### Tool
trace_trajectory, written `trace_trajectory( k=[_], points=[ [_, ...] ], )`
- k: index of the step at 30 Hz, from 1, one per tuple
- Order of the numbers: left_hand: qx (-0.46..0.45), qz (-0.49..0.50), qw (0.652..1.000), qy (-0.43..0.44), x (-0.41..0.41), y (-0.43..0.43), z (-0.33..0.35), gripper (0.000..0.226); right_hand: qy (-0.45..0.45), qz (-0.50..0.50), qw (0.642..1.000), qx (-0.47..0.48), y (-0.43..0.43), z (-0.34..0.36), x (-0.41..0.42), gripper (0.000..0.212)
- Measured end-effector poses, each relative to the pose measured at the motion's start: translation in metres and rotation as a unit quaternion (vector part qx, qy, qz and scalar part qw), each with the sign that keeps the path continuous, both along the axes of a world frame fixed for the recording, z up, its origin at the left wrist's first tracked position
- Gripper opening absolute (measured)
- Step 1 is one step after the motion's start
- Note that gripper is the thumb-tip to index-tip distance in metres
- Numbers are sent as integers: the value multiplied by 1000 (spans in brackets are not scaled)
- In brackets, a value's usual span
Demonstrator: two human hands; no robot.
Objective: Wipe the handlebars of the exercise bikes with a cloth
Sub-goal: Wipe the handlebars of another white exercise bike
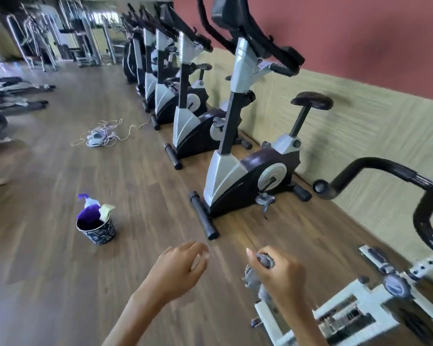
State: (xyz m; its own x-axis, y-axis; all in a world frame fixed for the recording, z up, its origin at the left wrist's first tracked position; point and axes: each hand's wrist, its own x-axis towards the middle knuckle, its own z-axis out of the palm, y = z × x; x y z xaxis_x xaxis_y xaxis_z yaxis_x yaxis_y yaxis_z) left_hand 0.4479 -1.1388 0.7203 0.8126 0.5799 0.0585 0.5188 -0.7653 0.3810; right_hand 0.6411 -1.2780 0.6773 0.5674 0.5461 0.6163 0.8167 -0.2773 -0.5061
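Observation:
My right hand [281, 273] is closed around a grey cloth [254, 278], which bunches out of the fist and hangs below it. My left hand [179, 267] hovers beside it, fingers loosely apart and holding nothing. At the right edge curves the black handlebar [375, 168] of the nearest white-framed bike [355, 308], above and to the right of my right hand and apart from it. A row of silver and black exercise bikes [238, 168] runs along the wall, their black handlebars [283, 56] raised high.
A patterned dark bucket [98, 229] holding a spray bottle [88, 201] and a cloth stands on the wooden floor to the left. Farther off lies a tangle of white cable [100, 136]. Treadmill ends sit at the left edge; weight machines fill the back.

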Motion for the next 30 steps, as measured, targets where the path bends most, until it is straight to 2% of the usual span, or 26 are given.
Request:
trace_trajectory(
  k=[1,5,12,15,17,20,22,24,27,30],
  points=[
    [9,-7,1000,0,7,19,2,59,9,-2,1000,1,16,3,5,43],
    [-22,-46,999,3,49,67,5,31,19,-43,999,6,53,5,24,46],
    [-18,-192,981,-12,164,135,-8,27,73,-157,985,-16,96,-7,71,54],
    [-18,-267,963,-43,214,170,-15,32,82,-214,973,-7,119,-11,93,51],
    [-5,-316,947,-54,248,198,-20,27,92,-256,962,-2,140,-10,108,50],
    [26,-388,918,-78,300,238,-24,23,75,-324,943,20,170,-5,130,50],
    [9,-447,892,-69,334,257,-26,32,53,-375,925,19,184,-3,144,46],
    [-21,-501,865,-25,368,265,-25,46,57,-428,902,33,194,-4,151,44],
    [-23,-586,809,23,417,253,-22,60,38,-533,845,33,198,1,149,44],
    [-42,-654,755,-23,449,218,-17,53,-14,-621,783,28,189,5,140,39]
  ],
)
